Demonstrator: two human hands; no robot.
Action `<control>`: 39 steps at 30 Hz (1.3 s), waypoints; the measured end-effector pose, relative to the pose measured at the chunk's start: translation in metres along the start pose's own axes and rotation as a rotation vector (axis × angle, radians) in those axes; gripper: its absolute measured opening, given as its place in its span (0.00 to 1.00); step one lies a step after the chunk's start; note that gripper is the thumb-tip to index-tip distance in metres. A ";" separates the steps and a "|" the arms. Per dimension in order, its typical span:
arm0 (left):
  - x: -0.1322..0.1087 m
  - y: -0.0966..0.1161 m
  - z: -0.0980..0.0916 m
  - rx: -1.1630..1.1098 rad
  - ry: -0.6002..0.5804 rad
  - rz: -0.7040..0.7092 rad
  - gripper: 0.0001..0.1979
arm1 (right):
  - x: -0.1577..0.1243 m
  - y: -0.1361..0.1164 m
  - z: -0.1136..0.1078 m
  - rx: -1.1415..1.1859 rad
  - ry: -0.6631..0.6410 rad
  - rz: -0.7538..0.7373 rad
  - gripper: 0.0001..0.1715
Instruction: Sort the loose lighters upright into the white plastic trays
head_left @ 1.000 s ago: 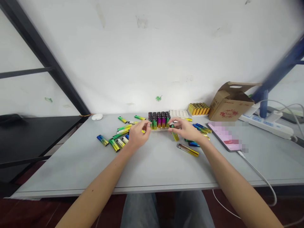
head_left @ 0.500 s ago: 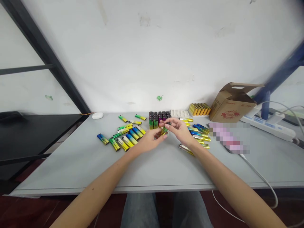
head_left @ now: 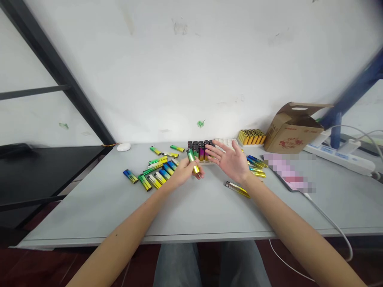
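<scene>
Green fading to yellow, a slim shiny lighter is grasped in our left hand above the worktop, black top tilted toward the far edge, perhaps so we see its face. Our right hand is spread palm-up, gripping nothing. Near that edge, dark-topped metallic upright lighters stand packed together, probably steadied by the pale tray beneath.
</scene>
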State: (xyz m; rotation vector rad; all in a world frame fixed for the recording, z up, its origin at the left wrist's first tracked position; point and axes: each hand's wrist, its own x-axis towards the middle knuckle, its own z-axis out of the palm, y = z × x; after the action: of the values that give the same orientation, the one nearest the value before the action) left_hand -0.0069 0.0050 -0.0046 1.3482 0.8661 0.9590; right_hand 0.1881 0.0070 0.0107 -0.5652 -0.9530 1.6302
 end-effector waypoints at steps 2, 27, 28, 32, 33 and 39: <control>-0.002 0.004 0.000 -0.082 0.012 -0.009 0.14 | 0.001 0.002 -0.001 0.023 0.044 -0.001 0.30; 0.001 0.015 -0.004 -0.430 -0.019 -0.157 0.17 | 0.003 0.003 -0.005 -0.007 0.100 0.010 0.34; 0.000 0.015 -0.003 -0.425 -0.010 -0.157 0.16 | 0.003 0.003 -0.005 -0.001 0.101 0.010 0.34; -0.001 0.016 0.000 -0.414 0.037 -0.135 0.15 | 0.003 0.003 -0.005 0.027 0.099 0.007 0.35; -0.001 0.016 0.001 -0.415 0.053 -0.122 0.14 | 0.003 0.002 -0.005 0.034 0.098 0.006 0.35; -0.002 0.018 0.002 -0.433 0.078 -0.071 0.15 | 0.003 0.002 -0.005 0.036 0.099 0.008 0.34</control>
State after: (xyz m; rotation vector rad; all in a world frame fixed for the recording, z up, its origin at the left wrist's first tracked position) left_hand -0.0064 0.0021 0.0134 0.9103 0.7074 1.0764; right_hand 0.1903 0.0110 0.0066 -0.6197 -0.8482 1.6087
